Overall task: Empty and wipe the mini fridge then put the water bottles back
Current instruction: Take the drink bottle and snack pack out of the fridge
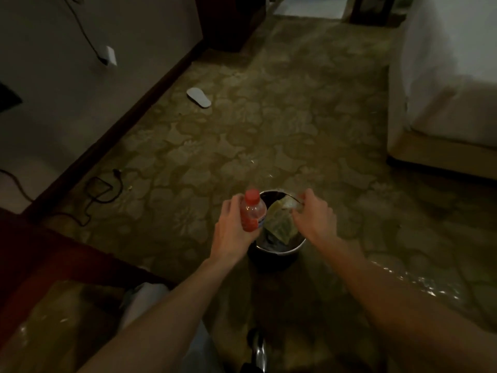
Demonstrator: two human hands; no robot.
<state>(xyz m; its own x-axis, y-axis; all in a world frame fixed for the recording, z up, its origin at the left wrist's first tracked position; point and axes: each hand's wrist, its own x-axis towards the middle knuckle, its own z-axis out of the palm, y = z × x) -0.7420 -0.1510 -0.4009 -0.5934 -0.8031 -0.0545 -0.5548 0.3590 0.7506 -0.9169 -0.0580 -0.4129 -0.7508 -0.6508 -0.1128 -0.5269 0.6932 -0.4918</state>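
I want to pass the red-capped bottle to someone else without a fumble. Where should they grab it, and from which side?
By the neck just under the red cap, coming from above. The bottle stands about upright over the bin, and the left hand already wraps its lower body, so only the top is free.

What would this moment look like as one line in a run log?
left hand: grips water bottle | right hand: pinches bin liner edge | waste bin: on carpet, holds greenish wrapper | fridge: not in view
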